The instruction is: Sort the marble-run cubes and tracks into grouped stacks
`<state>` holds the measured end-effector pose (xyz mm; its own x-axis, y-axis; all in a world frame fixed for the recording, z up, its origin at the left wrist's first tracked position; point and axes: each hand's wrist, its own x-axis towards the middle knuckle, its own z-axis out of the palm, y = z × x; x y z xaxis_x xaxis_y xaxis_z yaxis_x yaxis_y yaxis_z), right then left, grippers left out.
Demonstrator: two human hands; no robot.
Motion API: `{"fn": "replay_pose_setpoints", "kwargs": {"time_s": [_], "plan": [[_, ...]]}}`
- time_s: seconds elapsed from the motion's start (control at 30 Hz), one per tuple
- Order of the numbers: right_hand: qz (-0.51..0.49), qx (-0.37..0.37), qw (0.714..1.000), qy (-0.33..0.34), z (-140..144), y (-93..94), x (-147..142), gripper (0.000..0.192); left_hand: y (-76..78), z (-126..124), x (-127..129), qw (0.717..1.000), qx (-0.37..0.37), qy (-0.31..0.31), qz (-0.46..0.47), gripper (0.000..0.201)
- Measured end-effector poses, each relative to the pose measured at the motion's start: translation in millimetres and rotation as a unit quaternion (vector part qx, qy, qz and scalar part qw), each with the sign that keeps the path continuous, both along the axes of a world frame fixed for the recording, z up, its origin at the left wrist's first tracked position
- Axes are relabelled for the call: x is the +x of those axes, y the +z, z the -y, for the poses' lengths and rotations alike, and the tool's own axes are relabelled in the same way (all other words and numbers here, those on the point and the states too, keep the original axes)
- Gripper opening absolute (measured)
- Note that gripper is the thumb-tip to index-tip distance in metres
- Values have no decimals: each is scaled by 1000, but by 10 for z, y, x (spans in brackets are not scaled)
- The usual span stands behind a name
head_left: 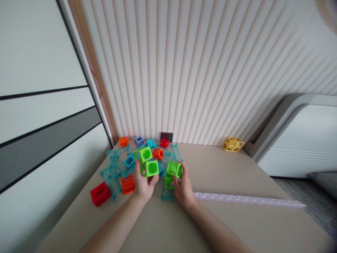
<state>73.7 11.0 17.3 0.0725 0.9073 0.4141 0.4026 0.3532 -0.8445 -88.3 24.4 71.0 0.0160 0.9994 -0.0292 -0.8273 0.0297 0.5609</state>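
Observation:
My left hand (144, 183) grips a green hollow cube (150, 168) just above the beige tabletop (237, 182). A second green cube (145, 154) touches it behind. My right hand (183, 187) holds two more joined green cubes (172, 172), one above the other. Both hands sit close together, in front of a pile of plastic toy blocks.
Clear teal track pieces (116, 168) lie to the left with orange (127, 184), red (100, 193) and blue (139, 141) cubes. A yellow lattice cube (233, 144) sits at the back right. A lilac strip (250, 200) lines the table's right edge. A ribbed wall stands behind.

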Motion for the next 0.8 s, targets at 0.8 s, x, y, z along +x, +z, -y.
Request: {"fn": "replay_pose_setpoints", "kwargs": {"time_s": [0.8], "plan": [[-126, 33, 988, -88, -239, 155, 108, 49, 2, 48, 88, 1000, -5, 4, -6, 61]]}}
